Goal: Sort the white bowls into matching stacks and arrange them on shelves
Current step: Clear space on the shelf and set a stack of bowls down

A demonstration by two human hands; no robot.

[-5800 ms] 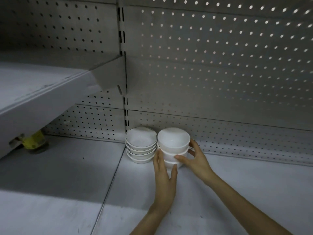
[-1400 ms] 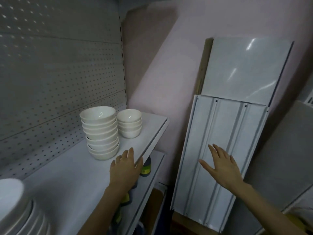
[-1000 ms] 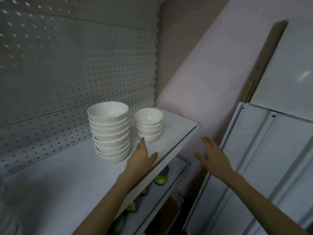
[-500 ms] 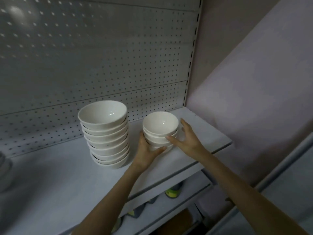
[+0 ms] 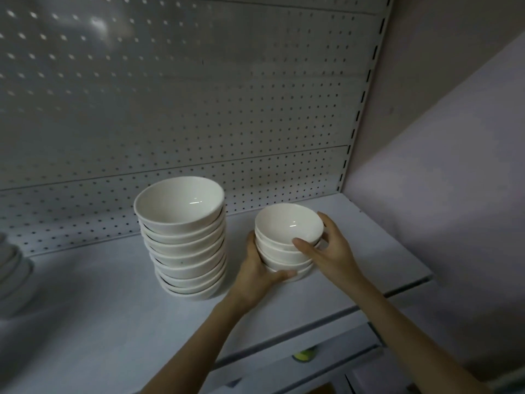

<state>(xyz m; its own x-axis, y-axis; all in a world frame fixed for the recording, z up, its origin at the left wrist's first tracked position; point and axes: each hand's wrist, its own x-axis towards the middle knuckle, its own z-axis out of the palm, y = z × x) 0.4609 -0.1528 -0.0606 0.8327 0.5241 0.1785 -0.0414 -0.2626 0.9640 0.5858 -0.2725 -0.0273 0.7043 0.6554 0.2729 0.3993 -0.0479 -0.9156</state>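
Both hands clasp the short stack of bowls (image 5: 287,240) from opposite sides. The left hand (image 5: 255,275) curls round its base with the thumb across the front, and the right hand (image 5: 331,254) curls round the upper bowls, fingers behind the rim. Nearest, under the shelf's front edge, a small yellow-green thing (image 5: 304,355) lies on a lower level. The short stack is toward the right end of the shelf (image 5: 377,251). Just left of it, apart, stands a tall stack of wider bowls (image 5: 184,243). Blurred white dishes (image 5: 11,265) show at the left edge. Behind everything rises a perforated back panel (image 5: 199,109).
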